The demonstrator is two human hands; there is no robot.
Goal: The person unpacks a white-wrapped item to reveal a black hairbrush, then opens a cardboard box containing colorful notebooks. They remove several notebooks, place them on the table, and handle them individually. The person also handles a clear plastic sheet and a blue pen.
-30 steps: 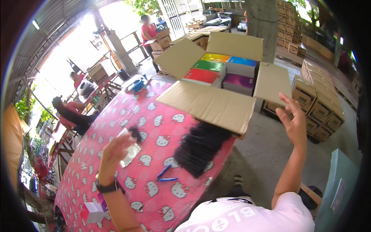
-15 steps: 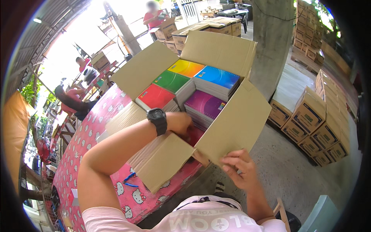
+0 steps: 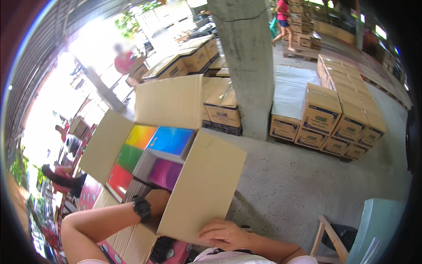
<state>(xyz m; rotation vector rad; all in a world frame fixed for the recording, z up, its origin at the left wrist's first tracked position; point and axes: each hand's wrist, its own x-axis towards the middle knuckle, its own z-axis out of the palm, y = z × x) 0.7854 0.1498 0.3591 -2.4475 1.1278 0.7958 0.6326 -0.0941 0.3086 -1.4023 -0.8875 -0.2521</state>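
Note:
An open cardboard box point(image 3: 202, 189) stands in front of me with its flaps spread. Inside are stacks of notebooks with coloured covers: blue point(image 3: 170, 140), yellow-orange point(image 3: 140, 135), green point(image 3: 129, 156), purple point(image 3: 165, 174) and red point(image 3: 118, 179). My left hand point(image 3: 158, 200), with a black watch on the wrist, reaches into the box's near corner. Its fingers are hidden behind the right flap. My right hand point(image 3: 224, 233) grips the lower edge of that flap from outside.
The box rests on a table with a pink patterned cloth point(image 3: 173, 254). A concrete pillar point(image 3: 248, 66) stands just behind. Sealed cartons point(image 3: 338, 119) are stacked on the floor at right, with more behind. A wooden stool point(image 3: 326, 235) is at lower right. People point(image 3: 125, 60) work farther off.
The box has come nearer and now sits lower left in view. My left hand has gone deeper into it. My right hand has moved up to the right flap's edge.

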